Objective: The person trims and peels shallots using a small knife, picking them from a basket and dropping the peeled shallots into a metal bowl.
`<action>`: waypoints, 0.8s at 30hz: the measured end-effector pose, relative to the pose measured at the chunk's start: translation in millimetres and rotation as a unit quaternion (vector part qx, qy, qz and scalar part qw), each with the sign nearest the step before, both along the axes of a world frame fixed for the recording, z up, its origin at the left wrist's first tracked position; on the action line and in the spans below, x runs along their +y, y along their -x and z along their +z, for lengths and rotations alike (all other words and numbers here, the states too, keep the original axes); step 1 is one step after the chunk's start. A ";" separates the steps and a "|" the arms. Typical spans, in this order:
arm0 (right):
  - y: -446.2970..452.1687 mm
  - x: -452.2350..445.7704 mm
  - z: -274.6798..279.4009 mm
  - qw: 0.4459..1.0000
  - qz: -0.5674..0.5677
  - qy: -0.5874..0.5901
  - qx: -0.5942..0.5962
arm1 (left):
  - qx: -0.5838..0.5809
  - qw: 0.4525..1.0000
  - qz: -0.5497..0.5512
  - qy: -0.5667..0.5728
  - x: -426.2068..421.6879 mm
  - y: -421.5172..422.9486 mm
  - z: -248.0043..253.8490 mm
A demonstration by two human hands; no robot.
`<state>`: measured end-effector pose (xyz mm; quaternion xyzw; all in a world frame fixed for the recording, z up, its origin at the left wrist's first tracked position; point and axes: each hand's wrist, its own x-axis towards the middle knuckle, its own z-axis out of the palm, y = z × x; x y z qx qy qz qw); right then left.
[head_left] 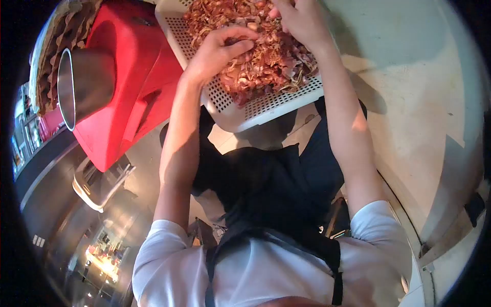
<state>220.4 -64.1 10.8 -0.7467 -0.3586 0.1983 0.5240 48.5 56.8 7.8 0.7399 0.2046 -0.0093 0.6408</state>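
Note:
A white perforated basket [266,110] holds a heap of reddish, sliced meat pieces [261,71] mixed with thin pale shreds. My left hand [217,53] rests over the heap's left side, its fingers bent and the thumb drawn near the forefinger. The fingertips touch the pieces, and what lies between them I cannot make out. At the top edge of the view, my right hand [302,23] is above the heap's far right part with curled fingers. Its fingertips are partly cut off by the frame, so anything pinched there is hidden.
Left of the basket stands a red plastic stool or bin [128,66] with a metal container [87,87] on it. Egg-tray-like cardboard [59,56] is behind that. A pale surface [409,92] spreads to the right. My dark apron [271,179] and lap are below the basket.

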 end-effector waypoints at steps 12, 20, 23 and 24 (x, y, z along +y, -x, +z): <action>8.4 5.3 1.6 0.997 0.013 0.041 0.069 | -0.048 0.998 0.008 0.033 6.6 5.6 -5.6; 9.4 7.2 -1.3 0.996 0.025 0.043 0.075 | 0.007 0.998 -0.046 -0.037 7.0 5.6 2.8; 11.4 7.4 1.1 0.997 0.023 0.041 0.068 | 0.040 0.998 -0.017 -0.040 7.0 6.5 5.9; 11.9 7.2 0.1 0.997 0.022 0.039 0.068 | 0.052 0.997 0.000 -0.064 9.0 6.7 3.8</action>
